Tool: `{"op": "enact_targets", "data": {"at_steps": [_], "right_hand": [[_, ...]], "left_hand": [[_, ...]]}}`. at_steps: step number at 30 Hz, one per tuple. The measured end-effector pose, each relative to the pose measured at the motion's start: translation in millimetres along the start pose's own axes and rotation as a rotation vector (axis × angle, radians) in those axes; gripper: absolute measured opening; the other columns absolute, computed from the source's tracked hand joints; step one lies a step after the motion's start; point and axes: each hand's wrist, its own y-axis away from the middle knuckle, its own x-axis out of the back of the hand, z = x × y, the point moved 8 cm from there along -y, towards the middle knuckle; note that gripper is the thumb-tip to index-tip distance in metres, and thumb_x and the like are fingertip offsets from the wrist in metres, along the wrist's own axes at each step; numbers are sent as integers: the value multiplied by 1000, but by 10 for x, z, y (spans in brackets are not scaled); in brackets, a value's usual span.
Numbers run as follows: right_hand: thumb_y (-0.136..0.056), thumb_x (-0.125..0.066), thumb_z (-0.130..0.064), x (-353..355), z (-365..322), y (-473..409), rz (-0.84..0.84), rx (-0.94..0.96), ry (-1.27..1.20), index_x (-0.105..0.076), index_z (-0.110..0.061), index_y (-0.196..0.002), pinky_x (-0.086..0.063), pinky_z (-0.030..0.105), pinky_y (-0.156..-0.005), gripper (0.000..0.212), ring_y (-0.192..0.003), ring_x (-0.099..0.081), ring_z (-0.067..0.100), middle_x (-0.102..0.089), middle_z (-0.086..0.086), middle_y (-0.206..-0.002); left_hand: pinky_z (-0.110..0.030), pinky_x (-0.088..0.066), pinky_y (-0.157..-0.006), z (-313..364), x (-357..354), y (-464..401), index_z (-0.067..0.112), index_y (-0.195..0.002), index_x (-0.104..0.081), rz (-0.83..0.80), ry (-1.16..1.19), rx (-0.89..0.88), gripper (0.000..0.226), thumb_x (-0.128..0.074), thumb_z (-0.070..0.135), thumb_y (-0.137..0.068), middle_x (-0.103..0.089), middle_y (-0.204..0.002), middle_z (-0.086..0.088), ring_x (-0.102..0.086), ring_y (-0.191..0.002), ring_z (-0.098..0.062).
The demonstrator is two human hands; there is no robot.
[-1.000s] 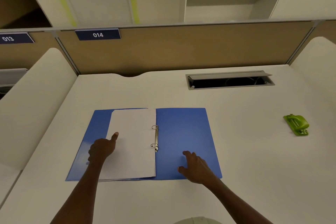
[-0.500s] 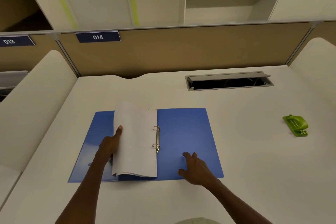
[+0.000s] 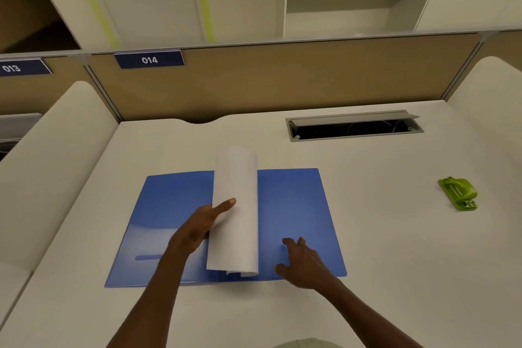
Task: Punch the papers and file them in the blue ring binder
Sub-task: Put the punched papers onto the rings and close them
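Observation:
The blue ring binder [image 3: 293, 206] lies open and flat on the desk in front of me. A stack of white papers [image 3: 237, 206] stands up from its spine, arched over towards the right half and hiding the rings. My left hand [image 3: 197, 227] holds the papers' free left edge, thumb on the upper face and fingers tucked beneath. My right hand [image 3: 303, 264] lies flat with spread fingers on the binder's right cover near its front edge. The green hole punch [image 3: 459, 193] sits alone far to the right.
The white desk [image 3: 395, 248] ends at a tan partition [image 3: 282, 76] at the back. An open cable tray [image 3: 354, 126] is sunk into the desk behind the binder. Low white dividers flank the desk left and right.
My left hand has lifted the papers off the left cover and swung them up over the rings towards the right. My right hand has stayed on the right cover.

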Motion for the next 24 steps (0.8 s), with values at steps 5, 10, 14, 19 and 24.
{"op": "enact_targets", "data": {"at_steps": [5, 10, 14, 19, 24], "right_hand": [[-88, -54, -28, 196, 89, -28, 120, -38, -189, -48, -14, -126, -48, 32, -88, 41, -106, -59, 24, -59, 7, -119], [-93, -46, -27, 452, 544, 2, 269, -342, -1019, -62, -15, -92, -53, 39, -74, 20, -86, -66, 26, -69, 8, -94], [-86, -43, -10, 502, 882, 54, 317, -505, -1271, -61, 6, -104, -53, 42, -73, 30, -81, -64, 37, -67, 27, -99], [-94, -50, -32, 534, 1046, 5, 306, -446, -1266, -58, -4, -106, -51, 41, -74, 32, -87, -64, 31, -67, 17, -101], [-89, -61, -25, 601, 959, -61, 371, -347, -601, -58, -11, -127, -45, 32, -89, 41, -110, -58, 26, -61, 8, -127]], "left_hand": [[-33, -40, -90, 204, -422, 94, 24, -114, -60, -113, -129, -119, 44, -60, 52, -80, -61, -108, 12, -54, -101, -7], [-28, -48, -80, 216, -304, 40, 22, -104, -66, 101, -14, -191, 36, -58, 51, -86, -70, -102, 5, -64, -99, -13], [-34, -55, -78, 99, -58, 34, 18, -87, -70, 441, -231, -258, 9, -66, 25, -87, -69, -86, 0, -65, -84, -17], [-17, -47, -72, -61, -280, -78, 7, -106, -69, 398, -443, -317, 22, -64, 20, -89, -72, -99, -7, -62, -81, -11], [-20, -43, -74, -98, -467, -140, 1, -104, -68, 425, -542, -319, 24, -55, 19, -95, -71, -102, -13, -65, -87, -20]]}}
